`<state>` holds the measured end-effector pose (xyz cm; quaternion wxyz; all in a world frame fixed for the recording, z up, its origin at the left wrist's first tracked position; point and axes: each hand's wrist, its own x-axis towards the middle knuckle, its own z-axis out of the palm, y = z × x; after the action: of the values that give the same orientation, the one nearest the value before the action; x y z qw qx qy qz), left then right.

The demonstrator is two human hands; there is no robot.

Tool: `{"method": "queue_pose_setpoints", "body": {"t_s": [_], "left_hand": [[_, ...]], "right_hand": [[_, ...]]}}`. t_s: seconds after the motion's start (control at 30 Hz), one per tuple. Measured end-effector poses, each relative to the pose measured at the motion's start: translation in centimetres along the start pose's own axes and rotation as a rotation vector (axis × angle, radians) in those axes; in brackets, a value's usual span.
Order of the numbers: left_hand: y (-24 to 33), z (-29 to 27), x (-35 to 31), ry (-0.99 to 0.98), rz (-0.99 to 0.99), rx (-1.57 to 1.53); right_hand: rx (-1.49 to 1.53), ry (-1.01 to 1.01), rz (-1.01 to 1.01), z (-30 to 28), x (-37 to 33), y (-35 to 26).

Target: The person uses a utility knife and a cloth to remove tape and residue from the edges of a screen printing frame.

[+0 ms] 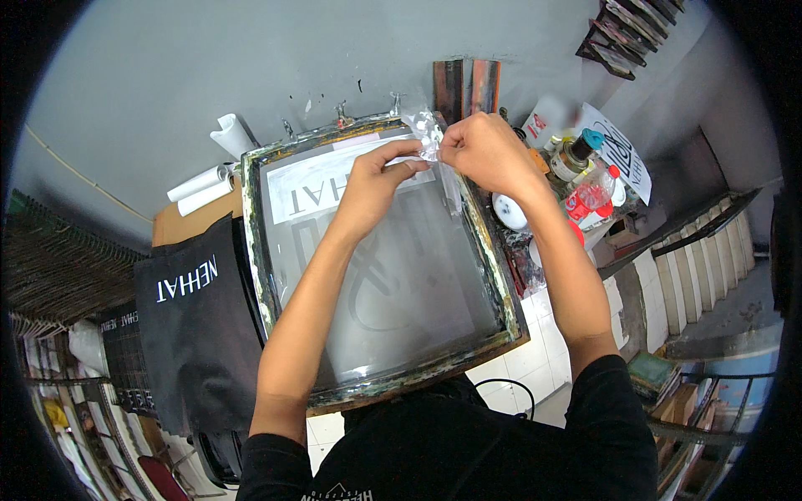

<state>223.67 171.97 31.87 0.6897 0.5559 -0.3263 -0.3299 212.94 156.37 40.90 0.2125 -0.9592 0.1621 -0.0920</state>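
A screen-printing frame (259, 275) with a worn, paint-crusted rim lies in front of me, its grey mesh (418, 292) showing a faint large design. Across the mesh's far part runs a white strip (294, 196) with dark lettering. Over the far right corner of the frame, my left hand (370, 188) pinches a crumpled piece of clear plastic film (427, 132) between thumb and fingers. Close beside it, my right hand (487, 149) has its fingers closed at the film's right edge. A further clear strip (451, 190) hangs down along the frame's right inner side.
Black printed fabric (192, 334) and white paper rolls (200, 190) are at the left. Two squeegees (484, 86) lean on the grey wall. Right of the frame stand a dark bottle with a teal cap (585, 146), a red-labelled plastic bottle (591, 196) and a white tub (508, 213).
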Motion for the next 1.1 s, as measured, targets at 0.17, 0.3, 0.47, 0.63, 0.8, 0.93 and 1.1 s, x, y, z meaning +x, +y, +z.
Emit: {"method": "queue_pose_setpoints", "body": {"t_s": [0.17, 0.3, 0.47, 0.63, 0.8, 0.93, 1.1], "left_hand": [[0.3, 2.2, 0.1, 0.003, 0.000, -0.008], [0.8, 3.3, 0.0, 0.021, -0.036, -0.095], [0.5, 4.3, 0.7, 0.076, -0.039, -0.086], [0.8, 5.3, 0.9, 0.096, -0.036, -0.105], [0.8, 5.9, 1.4, 0.105, -0.041, -0.089], [0.9, 6.7, 1.6, 0.116, -0.027, -0.079], [0.7, 7.5, 1.7, 0.146, -0.003, -0.093]], "right_hand": [[-0.118, 0.063, 0.003, -1.0, -0.3, 0.8], [-0.289, 0.097, 0.009, -1.2, 0.2, 0.8], [-0.373, 0.138, 0.002, -2.1, 0.2, 0.5], [-0.369, 0.086, -0.032, -3.7, 0.5, 1.1], [-0.318, 0.050, -0.069, -4.9, 0.3, 2.1], [-0.297, 0.012, -0.061, -5.7, 0.1, 2.8], [-0.147, 0.000, -0.071, -6.3, -0.6, 4.7]]}}
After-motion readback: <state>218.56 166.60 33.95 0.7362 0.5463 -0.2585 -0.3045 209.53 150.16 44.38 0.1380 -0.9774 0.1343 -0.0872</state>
